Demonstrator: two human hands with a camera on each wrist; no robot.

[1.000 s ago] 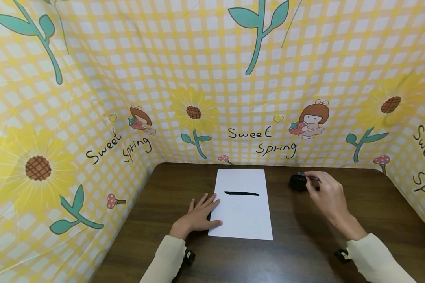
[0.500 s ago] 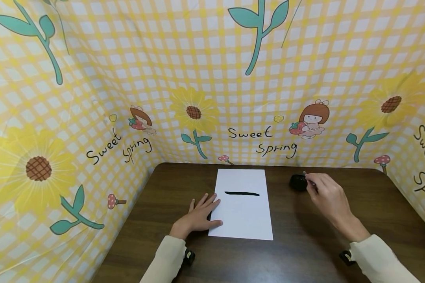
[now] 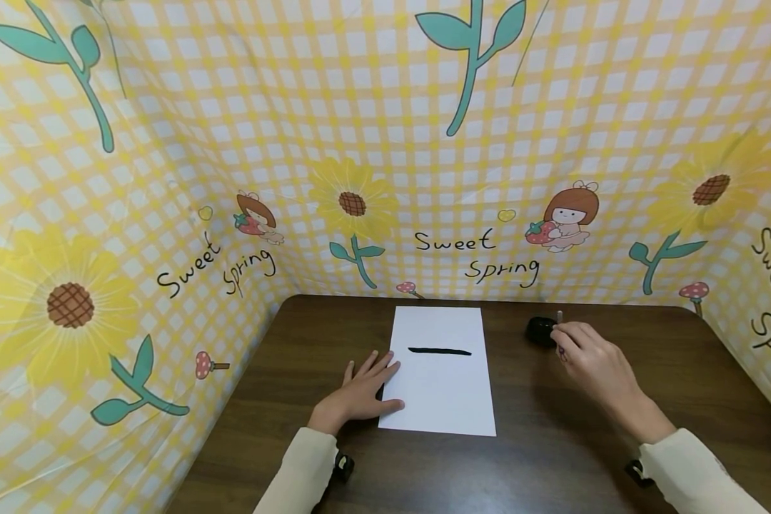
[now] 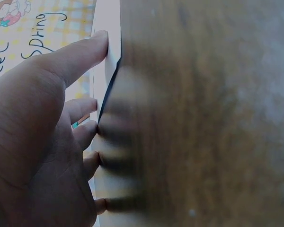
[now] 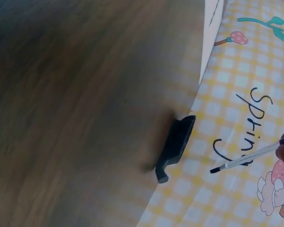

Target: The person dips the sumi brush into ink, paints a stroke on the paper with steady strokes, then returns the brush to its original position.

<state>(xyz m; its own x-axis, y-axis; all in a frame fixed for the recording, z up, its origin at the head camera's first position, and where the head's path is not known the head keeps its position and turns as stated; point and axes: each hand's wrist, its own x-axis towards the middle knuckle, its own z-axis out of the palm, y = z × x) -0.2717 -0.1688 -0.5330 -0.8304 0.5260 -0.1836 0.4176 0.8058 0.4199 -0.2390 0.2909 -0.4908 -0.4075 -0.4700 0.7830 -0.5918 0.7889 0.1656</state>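
In the head view, a white sheet of paper (image 3: 433, 392) lies on the brown table, with one thick black horizontal stroke (image 3: 440, 351) across its upper part. My left hand (image 3: 360, 396) rests on its left edge, fingers spread. The left wrist view shows the thumb (image 4: 87, 52) lying along the paper. Off to the right, my right hand (image 3: 594, 360) pinches a thin brush (image 5: 251, 155) with a pale shaft and a black tip. Beside those fingers sits a small black ink dish (image 3: 540, 331); in the right wrist view the tip is apart from the dish (image 5: 176, 142).
A yellow checked cloth (image 3: 385, 128) with printed flowers and lettering stands around the back and sides of the table (image 3: 424, 471). Dark devices are strapped at both wrists, below the pale sleeves.
The brush has turned in my right fingers, from lying sideways over the dish to pointing away from me. The right forearm has shifted slightly right. My left hand and the paper stay put.
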